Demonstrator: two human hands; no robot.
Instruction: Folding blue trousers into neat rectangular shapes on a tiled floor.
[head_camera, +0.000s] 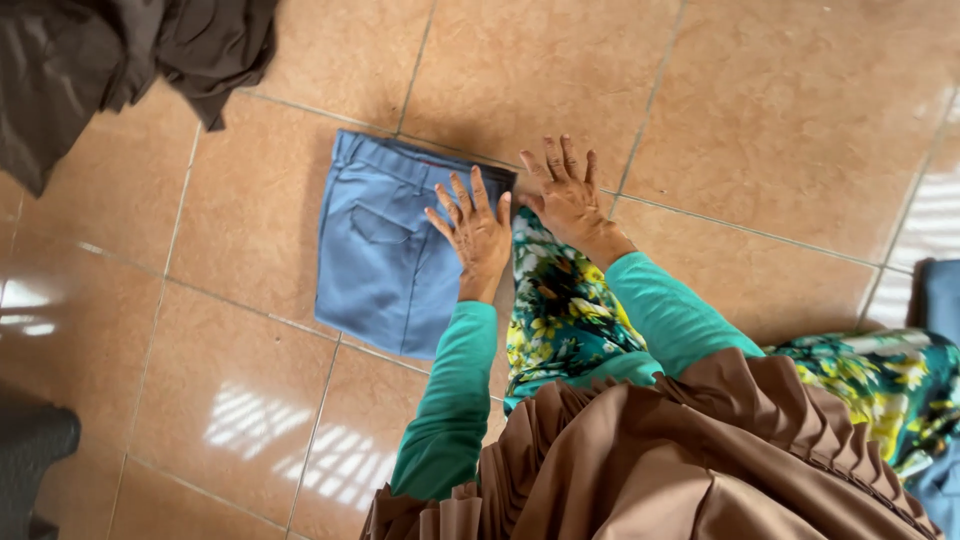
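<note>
The folded blue trousers (385, 250) lie flat on the tiled floor (760, 130), a soft, light, limp bundle best taken by its thick folded edges. Both hands press down with fingers spread wide: the left hand (472, 228) on the trousers' right edge, the right hand (565, 195) just beside it, gripping nothing.

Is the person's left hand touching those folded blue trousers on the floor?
Touching. The head view shows the left hand lying flat, fingers spread, on the right edge of the folded blue trousers, with no gap. The right hand rests beside it near the trousers' corner.
</note>
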